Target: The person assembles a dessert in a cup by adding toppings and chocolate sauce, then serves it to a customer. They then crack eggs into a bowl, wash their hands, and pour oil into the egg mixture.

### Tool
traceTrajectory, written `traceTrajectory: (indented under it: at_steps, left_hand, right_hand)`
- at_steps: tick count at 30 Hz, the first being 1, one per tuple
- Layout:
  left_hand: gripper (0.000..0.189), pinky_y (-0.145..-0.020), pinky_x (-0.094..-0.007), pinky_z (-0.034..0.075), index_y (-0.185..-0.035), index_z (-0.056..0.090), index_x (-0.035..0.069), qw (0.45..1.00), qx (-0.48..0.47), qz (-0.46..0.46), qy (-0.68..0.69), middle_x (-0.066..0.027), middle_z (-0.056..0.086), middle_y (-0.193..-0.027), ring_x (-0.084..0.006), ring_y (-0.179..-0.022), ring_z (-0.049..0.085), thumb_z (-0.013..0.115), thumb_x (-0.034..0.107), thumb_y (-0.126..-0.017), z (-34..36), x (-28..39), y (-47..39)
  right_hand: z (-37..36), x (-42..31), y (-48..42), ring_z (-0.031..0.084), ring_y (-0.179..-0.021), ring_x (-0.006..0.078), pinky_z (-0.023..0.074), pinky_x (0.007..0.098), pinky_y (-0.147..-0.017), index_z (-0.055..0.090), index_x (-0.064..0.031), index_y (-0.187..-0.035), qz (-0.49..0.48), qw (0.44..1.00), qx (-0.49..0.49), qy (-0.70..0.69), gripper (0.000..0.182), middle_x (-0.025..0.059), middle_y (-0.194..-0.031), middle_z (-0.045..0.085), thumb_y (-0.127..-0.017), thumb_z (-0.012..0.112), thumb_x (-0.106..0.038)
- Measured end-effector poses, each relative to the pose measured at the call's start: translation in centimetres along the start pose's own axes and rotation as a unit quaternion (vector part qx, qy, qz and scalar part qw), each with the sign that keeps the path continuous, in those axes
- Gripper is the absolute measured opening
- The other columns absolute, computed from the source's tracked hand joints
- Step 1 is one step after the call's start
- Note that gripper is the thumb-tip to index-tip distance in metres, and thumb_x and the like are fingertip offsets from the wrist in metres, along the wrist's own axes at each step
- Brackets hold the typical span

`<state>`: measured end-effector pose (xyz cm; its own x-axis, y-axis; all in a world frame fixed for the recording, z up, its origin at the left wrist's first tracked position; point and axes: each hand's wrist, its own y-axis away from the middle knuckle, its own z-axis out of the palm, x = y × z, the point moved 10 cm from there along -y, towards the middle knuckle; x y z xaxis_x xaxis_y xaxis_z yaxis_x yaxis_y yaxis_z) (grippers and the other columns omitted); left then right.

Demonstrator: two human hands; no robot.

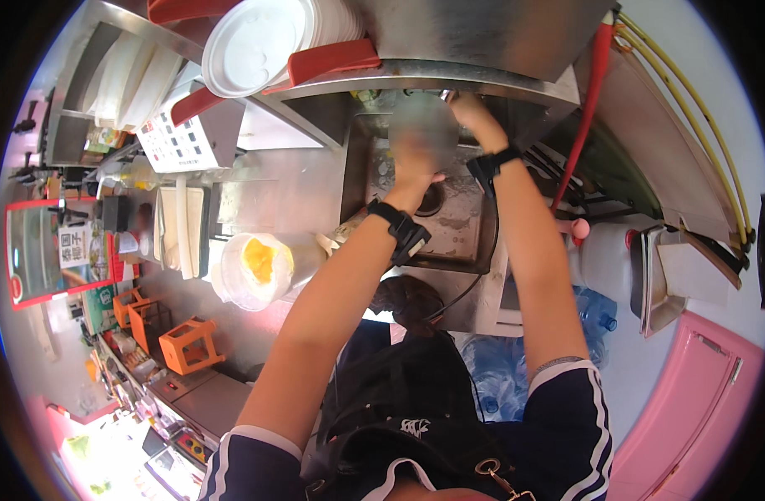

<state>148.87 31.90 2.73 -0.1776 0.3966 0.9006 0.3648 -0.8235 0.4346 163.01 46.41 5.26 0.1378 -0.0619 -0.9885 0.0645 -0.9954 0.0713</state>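
Both my arms reach over a stainless steel sink (460, 232) with a round drain (431, 205) in its floor. My left hand (418, 168) is above the basin; a grey blurred patch covers its fingers, so what it holds cannot be made out. At the back of the sink, under a steel shelf edge, my right hand (473, 116) is beside a small shiny metal part (446, 95), probably a tap. Its fingertips are partly hidden. Left of my left forearm stands a translucent plastic container (226, 266) with a yellow substance (260, 260) inside.
White plates (251, 47) are stacked between red holders (335, 61) on the steel shelf (457, 37) above the sink. A red pipe (586, 119) runs down at the right. Large blue plastic bottles (498, 376) stand below the counter. Orange stools (191, 346) are at the left.
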Motion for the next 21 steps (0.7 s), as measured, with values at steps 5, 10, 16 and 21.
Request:
traceTrajectory:
  at_steps: [5, 10, 16, 21]
  left_hand:
    - [0.030, -0.082, -0.0296, 0.046, -0.121, 0.065, 0.010, 0.980, -0.120, 0.047, -0.153, -0.0073, 0.065, -0.111, -0.0175, -0.092, 0.060, 0.055, 0.015, -0.093, 2.6, -1.9, 1.8]
    - [0.023, -0.087, -0.0354, 0.049, -0.112, 0.063, 0.001, 0.919, -0.231, 0.228, -0.224, -0.0150, 0.067, -0.107, -0.0257, -0.099, 0.064, 0.055, 0.009, -0.092, 2.4, -0.8, 11.1]
    - [0.024, -0.082, -0.0322, 0.050, -0.115, 0.063, 0.003, 0.782, -0.421, 0.309, -0.339, -0.0142, 0.065, -0.104, -0.0242, -0.091, 0.065, 0.056, 0.008, -0.092, 2.4, 0.2, 29.7]
    - [0.026, -0.085, -0.0339, 0.049, -0.117, 0.062, 0.003, 0.618, -0.644, 0.314, -0.324, -0.0141, 0.067, -0.103, -0.0251, -0.096, 0.064, 0.057, 0.007, -0.092, -4.6, -6.3, 40.8]
  right_hand:
    - [-1.2, 7.3, 7.3, 0.066, -0.089, 0.0374, 0.0516, 0.0440, -0.077, 0.064, -0.0051, -0.100, -0.104, 0.956, 0.026, 0.273, 0.020, 0.0198, -0.094, 0.068, -0.083, 0.059, -0.013]
    - [-1.7, 2.8, 22.2, 0.062, -0.081, 0.0412, 0.0501, 0.0436, -0.068, 0.062, -0.0028, -0.095, -0.141, 0.983, 0.076, 0.086, 0.013, 0.0213, -0.083, 0.064, -0.083, 0.059, -0.007]
    - [-6.2, 3.0, 43.9, 0.062, -0.075, 0.0403, 0.0490, 0.0438, -0.066, 0.062, -0.0019, -0.093, 0.044, 0.982, 0.131, 0.127, 0.012, 0.0192, -0.076, 0.064, -0.083, 0.057, -0.008]
    - [-2.4, 6.6, 63.1, 0.065, -0.078, 0.0381, 0.0505, 0.0469, -0.069, 0.065, -0.0031, -0.094, 0.171, 0.934, 0.104, 0.296, 0.017, 0.0172, -0.079, 0.067, -0.082, 0.055, -0.012]
